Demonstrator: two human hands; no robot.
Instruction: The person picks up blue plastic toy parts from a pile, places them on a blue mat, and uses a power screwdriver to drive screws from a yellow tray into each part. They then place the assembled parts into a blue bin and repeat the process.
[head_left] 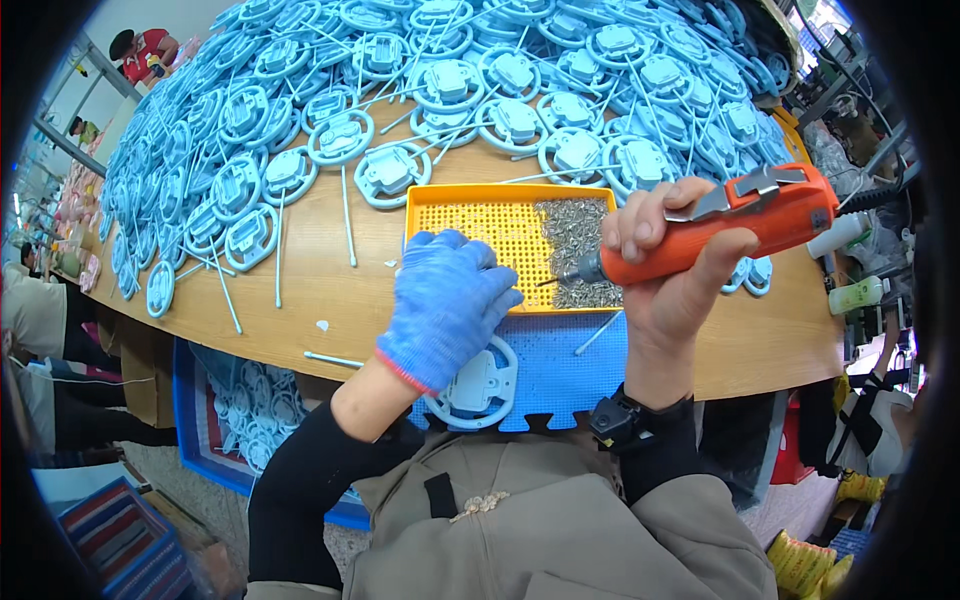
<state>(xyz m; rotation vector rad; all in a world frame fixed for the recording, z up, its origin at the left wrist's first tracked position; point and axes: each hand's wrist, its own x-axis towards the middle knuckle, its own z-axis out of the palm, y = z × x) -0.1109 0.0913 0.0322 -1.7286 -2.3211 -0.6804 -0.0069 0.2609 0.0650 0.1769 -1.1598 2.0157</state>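
Observation:
My right hand point(665, 285) is wrapped round an orange electric screwdriver point(745, 222), whose thin bit points left over a yellow perforated tray point(510, 190). Small metal screws point(572, 225) fill the right side of that tray. My left hand point(445, 300), in a blue knit glove, is over the tray's left front, fingers curled together close to the bit's tip. Whatever the fingertips may pinch is too small to make out. Below the glove, partly covered by it, a light-blue plastic wheel-shaped part point(490, 385) lies on a blue foam mat point(575, 355).
A large heap of similar light-blue wheel parts point(450, 85) with thin sticks covers the back of the wooden table point(330, 290). A blue crate point(190, 420) of parts stands below at left. Other people point(150, 50) sit at the far left. A bottle point(858, 295) is at right.

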